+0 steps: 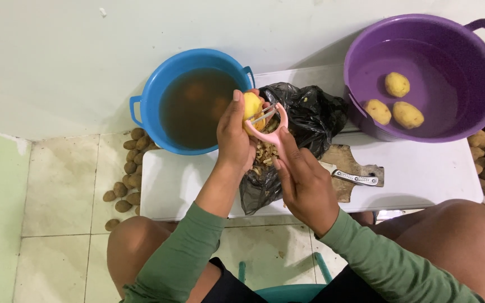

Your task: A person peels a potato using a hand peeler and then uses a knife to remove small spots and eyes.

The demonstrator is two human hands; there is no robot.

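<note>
A left hand (234,134) curls around a half-peeled potato (252,105), gripping it above a black bag (310,115) of peelings. The right hand (304,179) pinches a pink peeler (269,126), its blade laid against the potato's lower side.

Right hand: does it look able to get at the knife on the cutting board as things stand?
Probably not yet: the right hand has its grip on the pink peeler. The path looks free, though; the knife lies uncovered on the cutting board just beside it.
</note>
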